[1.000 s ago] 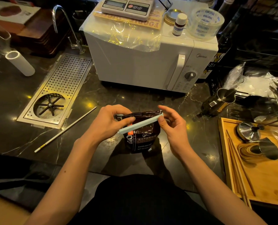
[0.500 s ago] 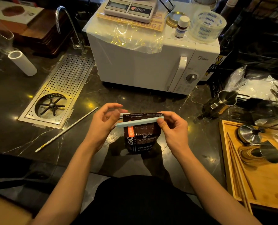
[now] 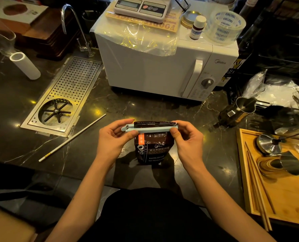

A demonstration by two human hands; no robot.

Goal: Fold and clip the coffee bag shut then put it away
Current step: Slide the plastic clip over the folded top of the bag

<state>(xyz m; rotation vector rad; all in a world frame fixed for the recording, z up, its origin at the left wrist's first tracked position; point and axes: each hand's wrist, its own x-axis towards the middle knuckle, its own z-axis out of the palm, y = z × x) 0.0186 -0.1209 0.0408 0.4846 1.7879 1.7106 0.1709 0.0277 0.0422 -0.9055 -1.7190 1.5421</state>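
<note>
The coffee bag (image 3: 152, 147) is stood upright on the dark counter (image 3: 110, 105) just in front of the person, so that its folded top is presented at a working height; a pale blue clip (image 3: 149, 128) is laid level across that fold, seemingly to pinch it flat along the whole width. The left hand (image 3: 114, 139) is closed on the clip's hinged end, and the right hand (image 3: 185, 137) is pinched on the other end, where the catch is judged to be pressed home; whether it has latched cannot be told. "BAKED.COFFEE" and "NET WEIGHT" are printed on the bag, with large letters that seem to read "GAO" running up its side; "Midea" is read on the white microwave (image 3: 162, 70) behind, and "TOGETHER" is repeated round the tape roll (image 3: 225, 27) on top of it.
</note>
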